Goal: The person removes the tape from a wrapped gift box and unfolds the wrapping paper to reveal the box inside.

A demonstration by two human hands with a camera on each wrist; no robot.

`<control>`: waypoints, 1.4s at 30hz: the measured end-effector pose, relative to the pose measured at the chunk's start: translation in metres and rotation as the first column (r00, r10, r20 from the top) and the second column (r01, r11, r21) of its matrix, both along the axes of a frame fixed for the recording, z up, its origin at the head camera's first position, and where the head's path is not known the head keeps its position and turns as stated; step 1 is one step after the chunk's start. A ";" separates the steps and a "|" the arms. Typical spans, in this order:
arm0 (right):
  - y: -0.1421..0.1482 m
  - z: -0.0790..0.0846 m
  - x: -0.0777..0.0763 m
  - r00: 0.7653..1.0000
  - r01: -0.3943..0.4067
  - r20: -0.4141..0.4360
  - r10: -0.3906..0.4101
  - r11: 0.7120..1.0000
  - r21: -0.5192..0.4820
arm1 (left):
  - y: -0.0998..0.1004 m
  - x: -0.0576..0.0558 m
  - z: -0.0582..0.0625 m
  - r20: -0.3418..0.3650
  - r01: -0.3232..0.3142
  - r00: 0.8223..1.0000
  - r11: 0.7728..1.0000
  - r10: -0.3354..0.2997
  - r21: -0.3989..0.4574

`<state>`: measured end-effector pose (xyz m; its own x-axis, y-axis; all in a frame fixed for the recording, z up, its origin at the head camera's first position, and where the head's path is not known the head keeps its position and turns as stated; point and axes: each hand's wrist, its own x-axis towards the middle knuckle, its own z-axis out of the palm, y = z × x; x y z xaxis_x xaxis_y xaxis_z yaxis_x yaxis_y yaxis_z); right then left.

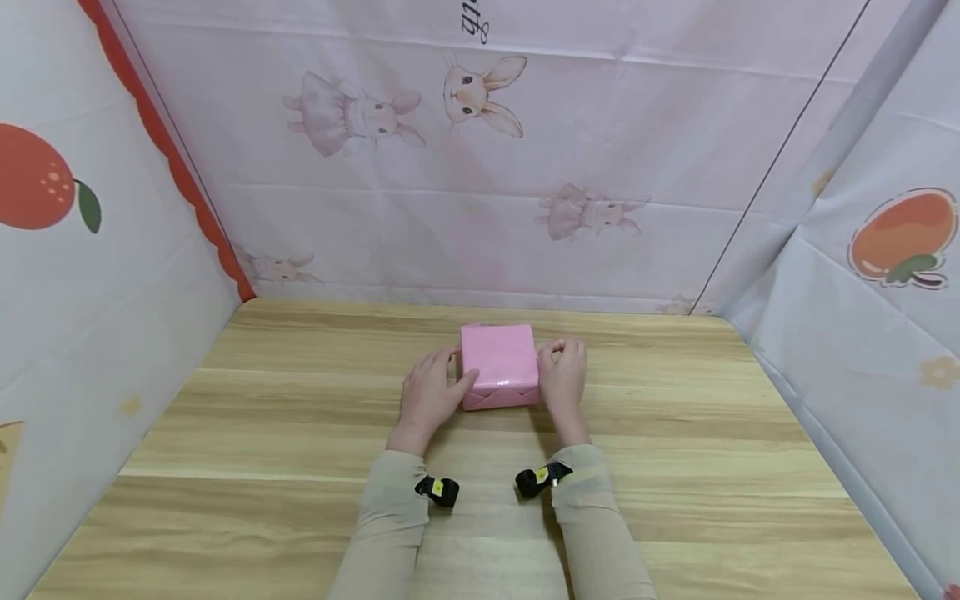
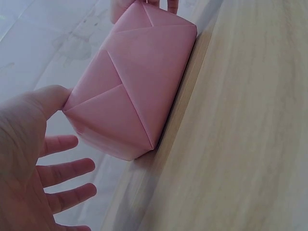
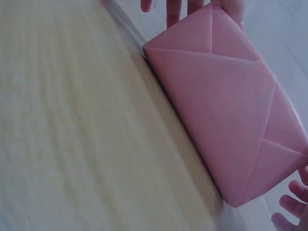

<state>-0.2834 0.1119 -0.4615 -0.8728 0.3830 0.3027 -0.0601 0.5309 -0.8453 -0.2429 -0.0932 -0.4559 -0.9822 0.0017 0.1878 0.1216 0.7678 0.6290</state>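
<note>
Pink wrapped box (image 1: 498, 357) on table (image 1: 300, 467) between left hand (image 1: 429, 392), right hand (image 1: 566, 380).

pale wood-grain table (image 1: 712, 467) | rabbit-print backdrop (image 1: 465, 171) | fruit-print side sheets (image 1: 112, 292)

From the head, looking forward and down, well back from the pink wrapped box (image 1: 498, 354), over the wood-grain tabletop (image 1: 262, 500) to the rabbit-printed far backdrop (image 1: 480, 167). From the left wrist, close and tilted, facing forward and rightward onto the box's near folded side. From the right wrist, also close, tilted oppositely, facing forward and leftward. Shared by both wrist views: that folded side, parts of left hand (image 1: 430, 393) and right hand (image 1: 564, 379)
</note>
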 end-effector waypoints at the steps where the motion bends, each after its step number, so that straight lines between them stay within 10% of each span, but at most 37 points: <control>1: 0.000 0.000 0.000 1.000 0.004 0.007 -0.004 1.000 0.001 | 0.000 0.000 0.000 0.000 0.001 1.000 1.000 -0.001 0.000; 22: 0.006 0.003 0.003 0.995 0.016 0.101 -0.013 1.000 -0.024 | 0.000 0.001 0.001 -0.002 0.011 1.000 1.000 -0.011 -0.002; 42: 0.006 0.002 0.001 1.000 -0.009 0.022 0.009 1.000 -0.015 | -0.001 0.003 0.006 0.040 0.058 0.998 0.993 -0.054 -0.105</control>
